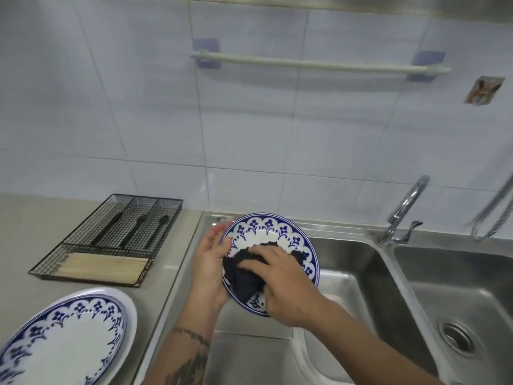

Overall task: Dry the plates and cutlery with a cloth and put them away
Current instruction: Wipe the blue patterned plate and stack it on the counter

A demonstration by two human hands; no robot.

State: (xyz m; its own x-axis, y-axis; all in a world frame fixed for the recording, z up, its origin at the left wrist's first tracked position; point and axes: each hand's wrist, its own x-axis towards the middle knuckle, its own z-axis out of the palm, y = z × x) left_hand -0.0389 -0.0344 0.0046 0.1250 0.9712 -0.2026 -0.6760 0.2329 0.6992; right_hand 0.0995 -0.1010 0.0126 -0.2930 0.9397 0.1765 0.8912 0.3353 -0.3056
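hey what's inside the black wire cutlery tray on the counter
The black wire cutlery tray holds three dark utensils, one in each rear compartment, and a bundle of pale wooden chopsticks in the front compartment. The utensils' types cannot be told.

Two bare hands working together in front of the body.

The left hand (pixel 208 262) is gripping the plate (pixel 273 245) by its 9 o'clock edge, palm cupping the rim, thumb lying on the face. The right hand (pixel 280 287) is coming in from 5 o'clock, fingers curled and pressing the dark cloth (pixel 244 276) against the plate's face. The tattooed left forearm is rising from 6 o'clock.
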